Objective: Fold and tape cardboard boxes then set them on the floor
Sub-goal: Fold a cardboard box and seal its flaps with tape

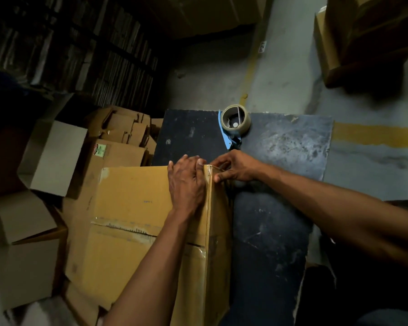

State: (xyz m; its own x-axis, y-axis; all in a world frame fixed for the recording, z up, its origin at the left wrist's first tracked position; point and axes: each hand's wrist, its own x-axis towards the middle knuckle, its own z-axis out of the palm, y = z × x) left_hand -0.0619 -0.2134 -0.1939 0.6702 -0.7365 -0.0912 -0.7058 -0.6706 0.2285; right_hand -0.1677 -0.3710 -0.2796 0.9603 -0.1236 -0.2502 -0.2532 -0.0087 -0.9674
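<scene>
Head view: two hands (left hand [186,182], right hand [236,167]) on seemingly one box [132,208].

Left hand [186,182] flat, fingers straight, right hand [236,167] pinching, forearms extended

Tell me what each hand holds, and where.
Left hand presses flat on the cardboard box top. Right hand pinches tape at the far corner.

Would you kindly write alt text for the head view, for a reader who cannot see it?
A left hand presses flat on a cardboard box while the right hand pinches tape at its far corner. The box stands on a dark table, with a tape dispenser beyond the hands.
</scene>
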